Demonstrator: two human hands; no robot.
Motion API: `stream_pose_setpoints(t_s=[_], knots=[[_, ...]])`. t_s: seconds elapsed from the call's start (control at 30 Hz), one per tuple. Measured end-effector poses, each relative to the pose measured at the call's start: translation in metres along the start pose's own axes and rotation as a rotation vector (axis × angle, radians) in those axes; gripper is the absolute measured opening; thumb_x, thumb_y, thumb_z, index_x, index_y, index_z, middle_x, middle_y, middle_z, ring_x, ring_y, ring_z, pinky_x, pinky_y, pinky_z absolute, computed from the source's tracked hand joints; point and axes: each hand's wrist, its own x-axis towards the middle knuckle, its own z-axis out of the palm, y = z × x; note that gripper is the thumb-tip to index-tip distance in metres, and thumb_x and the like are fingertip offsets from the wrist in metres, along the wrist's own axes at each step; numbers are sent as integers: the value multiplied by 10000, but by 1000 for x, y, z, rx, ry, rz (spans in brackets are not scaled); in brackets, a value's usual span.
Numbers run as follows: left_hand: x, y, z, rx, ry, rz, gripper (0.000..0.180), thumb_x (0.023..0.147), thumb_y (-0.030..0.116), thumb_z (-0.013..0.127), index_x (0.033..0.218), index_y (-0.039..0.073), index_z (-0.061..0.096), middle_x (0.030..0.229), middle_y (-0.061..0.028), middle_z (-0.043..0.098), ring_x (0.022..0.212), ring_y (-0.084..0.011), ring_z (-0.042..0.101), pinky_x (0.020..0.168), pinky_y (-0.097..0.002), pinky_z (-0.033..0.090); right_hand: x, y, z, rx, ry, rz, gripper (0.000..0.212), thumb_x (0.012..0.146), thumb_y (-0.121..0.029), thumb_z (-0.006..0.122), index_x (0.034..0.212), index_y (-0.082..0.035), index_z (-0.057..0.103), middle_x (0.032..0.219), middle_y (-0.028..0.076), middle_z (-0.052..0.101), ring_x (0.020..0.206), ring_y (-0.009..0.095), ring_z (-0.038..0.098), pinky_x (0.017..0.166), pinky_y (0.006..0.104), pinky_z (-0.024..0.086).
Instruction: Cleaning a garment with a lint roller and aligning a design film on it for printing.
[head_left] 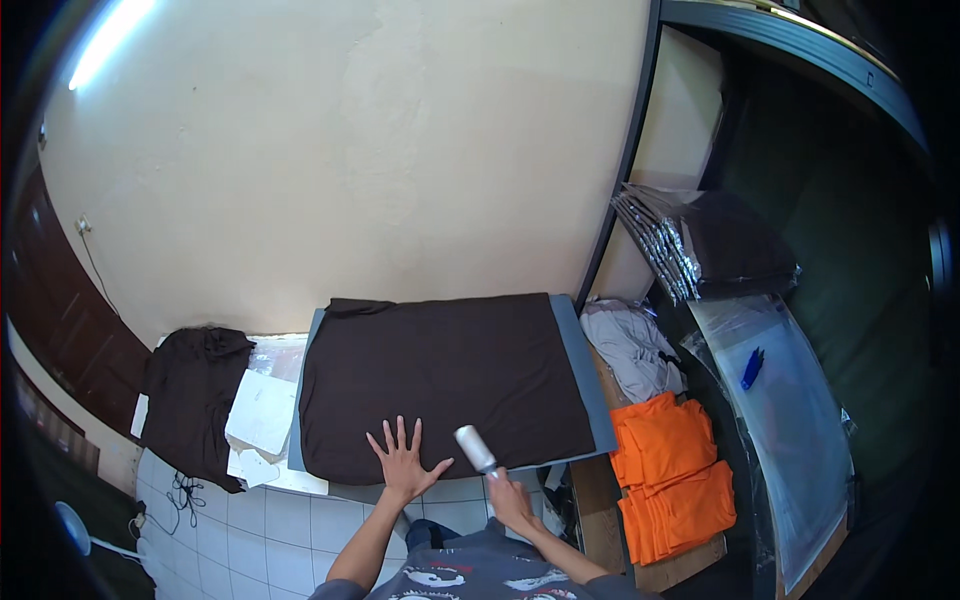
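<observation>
Our left hand (403,468) lies fingers spread on the dark brown cloth (450,370); our right hand (510,502) curls its fingers round the lint roller (474,448), whose drag could ruck slack fabric

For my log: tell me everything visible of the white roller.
The roller has a white, smooth-looking cylindrical head with a greyish neck below it. Most of the handle is hidden in the grip of the right hand. It slants, head toward the picture's upper left, over the near part of the dark brown cloth. Whether it touches the cloth is unclear.
</observation>
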Motion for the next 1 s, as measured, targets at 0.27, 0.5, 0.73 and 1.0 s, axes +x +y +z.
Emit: stream_pose_setpoints(t_s=[0.27, 0.5, 0.73, 1.0], knots=[[-1, 0, -1, 4, 3, 5, 1075, 809, 825, 570, 1596, 125, 357, 1651, -247, 240, 1534, -510, 123, 1156, -765, -26, 9, 112, -69, -62, 461, 397, 348, 1096, -313, 394, 1082, -8, 561, 821, 308, 683, 830, 526, 677, 669, 636, 507], [3, -26, -9, -283, 3, -141, 906, 912, 624, 629, 1581, 74, 363, 1635, -313, 225, 1532, -520, 125, 1197, -704, -6, 5, 54, -97, -26, 601, 444, 314, 1092, -285, 432, 1117, 9, 541, 883, 300, 685, 866, 503, 671, 694, 574, 507], [6, -140, -34, -30, 76, -249, 788, 983, 431, 599, 1575, -10, 323, 1643, -314, 206, 1545, -472, 138, 1239, -628, 8, -7, -35, 18, -87, 133, -124, 254, 1048, -278, 534, 1088, -38, 460, 821, 270, 691, 730, 495, 682, 612, 609, 520], [-4, -179, -37, 32, -35, -382, 863, 984, 562, 530, 1619, 44, 257, 1678, -252, 179, 1554, -461, 117, 1225, -650, -12, -11, 33, -13, -268, 266, 284, 339, 1040, -291, 546, 1194, -10, 437, 785, 284, 691, 746, 503, 685, 634, 588, 545]])
